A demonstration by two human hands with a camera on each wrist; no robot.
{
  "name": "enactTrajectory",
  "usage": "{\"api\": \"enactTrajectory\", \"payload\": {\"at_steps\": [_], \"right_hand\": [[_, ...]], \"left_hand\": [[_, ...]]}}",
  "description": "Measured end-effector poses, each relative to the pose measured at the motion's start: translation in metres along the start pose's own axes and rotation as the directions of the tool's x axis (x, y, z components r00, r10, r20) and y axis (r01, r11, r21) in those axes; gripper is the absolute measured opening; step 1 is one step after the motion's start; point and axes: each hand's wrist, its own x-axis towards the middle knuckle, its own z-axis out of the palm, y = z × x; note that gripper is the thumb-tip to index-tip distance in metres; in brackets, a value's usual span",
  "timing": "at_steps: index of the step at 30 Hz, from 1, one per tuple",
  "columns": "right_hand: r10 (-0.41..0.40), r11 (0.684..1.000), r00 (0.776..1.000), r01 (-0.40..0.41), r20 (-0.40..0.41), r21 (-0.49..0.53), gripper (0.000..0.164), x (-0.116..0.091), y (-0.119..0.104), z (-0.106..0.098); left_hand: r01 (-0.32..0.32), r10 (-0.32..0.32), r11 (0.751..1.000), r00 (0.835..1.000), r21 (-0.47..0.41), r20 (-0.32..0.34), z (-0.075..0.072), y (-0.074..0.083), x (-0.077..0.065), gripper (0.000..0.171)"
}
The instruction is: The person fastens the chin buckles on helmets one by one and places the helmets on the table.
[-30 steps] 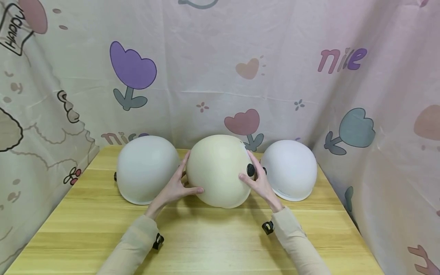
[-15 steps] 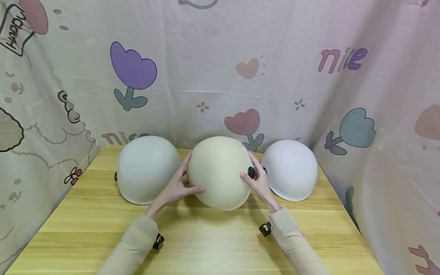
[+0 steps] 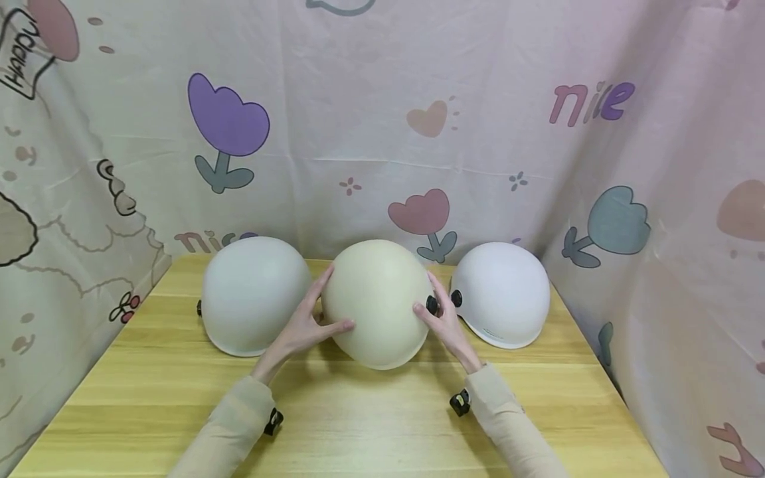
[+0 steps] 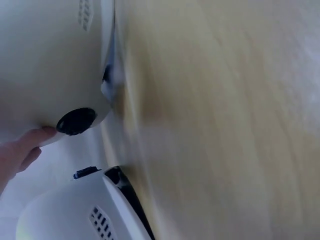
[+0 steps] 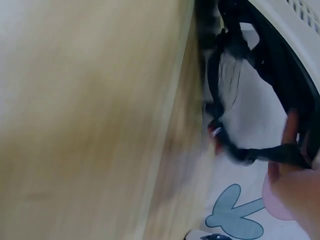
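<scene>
A cream helmet (image 3: pixel 376 305) with a black round knob on its right side is held between both hands at the middle of the table. My left hand (image 3: pixel 307 322) grips its left side, thumb on the front of the shell and fingers behind. On the other side my right hand (image 3: pixel 445 318) holds it the same way, thumb beside the knob. In the left wrist view, fingertips (image 4: pixel 42 134) touch the shell near a black knob (image 4: pixel 76 121). A black strap (image 5: pixel 235 145) hangs under the helmet's dark lining in the right wrist view, with right-hand fingers close to it.
A pale grey-white helmet (image 3: pixel 257 295) stands to the left and a white helmet (image 3: pixel 505 295) to the right, both close to the held one. The wooden table (image 3: pixel 370 425) ends at a printed curtain (image 3: pixel 358 133) behind and on both sides.
The cream helmet has turned slightly in the hands, its front and black knob sinking lower. The right hand has dropped a little with it; the two other helmets stay put.
</scene>
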Motion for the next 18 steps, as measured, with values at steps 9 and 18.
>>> {"api": "enactTrajectory", "payload": {"at_steps": [9, 18], "right_hand": [[0.066, 0.998, 0.997, -0.065, 0.038, -0.009, 0.068, 0.007, 0.009, -0.002], [0.226, 0.970, 0.966, -0.212, 0.125, -0.119, 0.076, 0.009, 0.014, -0.003]], "left_hand": [[-0.021, 0.022, 0.999, 1.000, -0.038, 0.020, 0.002, -0.016, 0.001, 0.120], [-0.008, 0.013, 0.993, 0.999, 0.119, -0.045, 0.006, -0.014, 0.005, 0.100]]}}
